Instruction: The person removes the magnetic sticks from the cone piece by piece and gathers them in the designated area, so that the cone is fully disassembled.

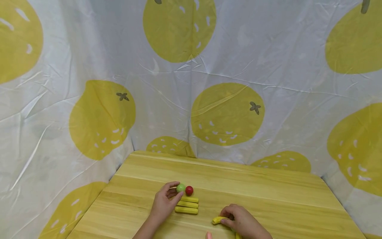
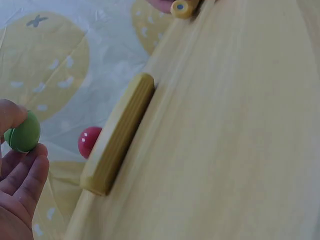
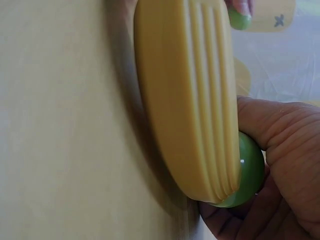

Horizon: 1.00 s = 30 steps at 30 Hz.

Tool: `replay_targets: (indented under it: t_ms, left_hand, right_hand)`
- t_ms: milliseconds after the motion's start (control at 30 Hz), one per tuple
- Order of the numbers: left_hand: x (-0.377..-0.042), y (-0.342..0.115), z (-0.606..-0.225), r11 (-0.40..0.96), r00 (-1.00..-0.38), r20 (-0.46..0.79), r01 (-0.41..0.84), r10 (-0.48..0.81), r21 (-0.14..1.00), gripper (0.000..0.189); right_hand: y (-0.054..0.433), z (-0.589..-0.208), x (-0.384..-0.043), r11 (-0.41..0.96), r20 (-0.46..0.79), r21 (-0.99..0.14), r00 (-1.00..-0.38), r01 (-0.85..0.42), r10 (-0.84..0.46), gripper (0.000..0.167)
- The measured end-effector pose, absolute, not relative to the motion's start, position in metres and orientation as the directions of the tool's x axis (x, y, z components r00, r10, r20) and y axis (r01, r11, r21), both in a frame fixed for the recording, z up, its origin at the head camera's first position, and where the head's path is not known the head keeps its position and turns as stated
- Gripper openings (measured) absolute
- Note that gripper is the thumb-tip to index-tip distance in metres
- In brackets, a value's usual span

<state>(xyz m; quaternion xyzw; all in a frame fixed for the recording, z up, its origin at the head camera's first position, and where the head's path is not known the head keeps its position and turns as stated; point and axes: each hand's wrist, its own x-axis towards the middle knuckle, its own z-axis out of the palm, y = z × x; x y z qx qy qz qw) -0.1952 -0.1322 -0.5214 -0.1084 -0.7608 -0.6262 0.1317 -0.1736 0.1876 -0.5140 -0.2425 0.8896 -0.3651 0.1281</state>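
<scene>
My left hand (image 1: pixel 164 202) pinches a green ball (image 1: pixel 180 188) between thumb and fingers. In the left wrist view the same green ball (image 2: pixel 26 132) shows a groove. A shiny red ball (image 1: pixel 189 190) sits just to its right. Three yellow sticks (image 1: pixel 186 210) lie in parallel rows, close in front of the balls. My right hand (image 1: pixel 240 219) pinches a curved yellow piece like a toy banana (image 1: pixel 219 220). In the right wrist view, another green ball (image 3: pixel 251 170) shows between thumb and fingers, partly hidden by a ridged yellow piece (image 3: pixel 200 100).
The pink tip of an object (image 1: pixel 209 235) shows at the lower edge, between the hands. The wooden table (image 1: pixel 286 199) reaches back to a white cloth (image 1: pixel 283 99) printed with yellow fruit, which also hangs along the left and right sides.
</scene>
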Motion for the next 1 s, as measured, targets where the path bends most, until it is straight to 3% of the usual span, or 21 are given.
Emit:
replay_targets:
  t_ms: [267,533,1000]
  left_hand:
    - [-0.210,-0.150,-0.542,0.344,-0.963,0.268,0.246,-0.019,0.906,0.045]
    - [-0.219,-0.158,-0.547,0.503,-0.985,0.169,0.155,0.017,0.850,0.035]
    - [-0.225,-0.154,-0.545,0.510,-0.991,0.125,0.128,0.040,0.851,0.033]
  right_hand:
    - [0.186,-0.514,-0.174,0.613,-0.040,-0.712,-0.851,-0.343,-0.523,0.014]
    - [0.185,-0.517,-0.175,0.611,-0.048,-0.716,-0.849,-0.338,-0.525,0.015]
    - [0.188,-0.517,-0.174,0.606,-0.037,-0.719,-0.852,-0.340,-0.522,0.014]
